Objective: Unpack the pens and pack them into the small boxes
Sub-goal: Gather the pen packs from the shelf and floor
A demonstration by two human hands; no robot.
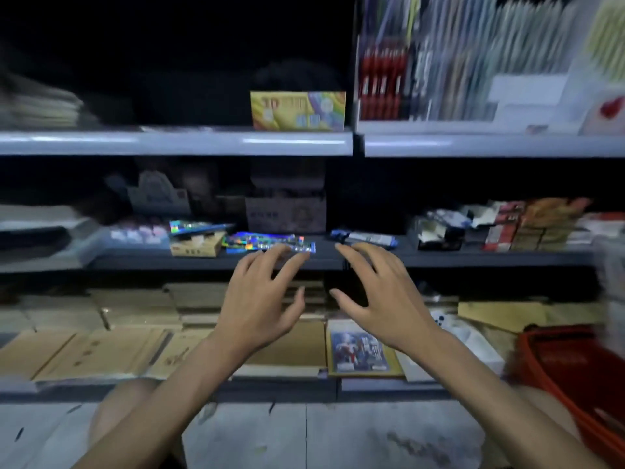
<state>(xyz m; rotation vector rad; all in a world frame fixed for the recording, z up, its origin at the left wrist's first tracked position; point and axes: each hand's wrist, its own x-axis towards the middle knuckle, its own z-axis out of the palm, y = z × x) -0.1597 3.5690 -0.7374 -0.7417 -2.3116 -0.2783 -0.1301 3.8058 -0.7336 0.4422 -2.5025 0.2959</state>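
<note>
Two bare forearms reach forward and up from the lower corners of the view, converging toward the front edge of the middle shelf (209,262). The left hand (260,299) is seen from the back, its fingers spread and slightly bent, thumb out to the side, and it holds nothing. Its fingertips overlap the shelf lip and the near end of the shiny holographic packets (267,243) lying on that shelf; whether they touch cannot be told. The right hand (382,299) mirrors it just beside, fingers splayed and loosely curved, thumb pointing toward the other hand, and it also holds nothing. Its fingertips lie in front of the shelf edge, just short of a blue packet (365,239) on the shelf.

Upright rows of what look like pens (382,82), badly blurred, stand on the level above the middle shelf, at its right end, well apart from both hands. A small tan box (196,247) sits on the middle shelf left of the holographic packets. Flat cardboard boxes (101,346) lie on the level below it, under the wrists.
</note>
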